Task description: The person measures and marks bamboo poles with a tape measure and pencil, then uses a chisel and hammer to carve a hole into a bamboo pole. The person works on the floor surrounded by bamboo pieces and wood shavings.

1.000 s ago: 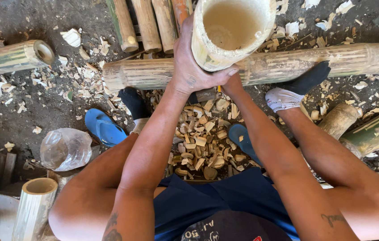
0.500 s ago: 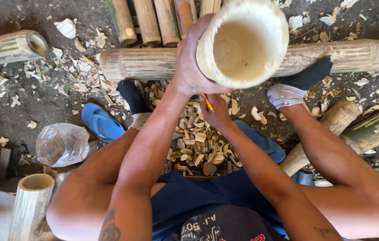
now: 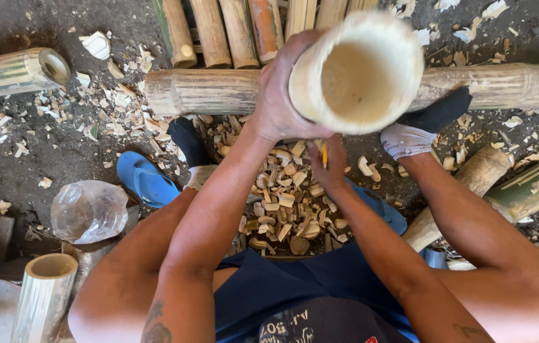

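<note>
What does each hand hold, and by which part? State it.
The left hand grips the hollow bamboo section around its outer wall, near the open end. The right hand holds a thin yellow tool below it; where it grips cannot be told.

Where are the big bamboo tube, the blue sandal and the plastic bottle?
bamboo tube (image 3: pixel 361 79), head view, on its hollow inside.
blue sandal (image 3: pixel 145 181), head view, on its sole.
plastic bottle (image 3: pixel 88 211), head view, on its crumpled clear side.

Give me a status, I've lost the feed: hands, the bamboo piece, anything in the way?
Left hand grips hollow bamboo section, open end toward camera. Right hand beneath it, holding pencil. Nothing between hands and bamboo.
</note>
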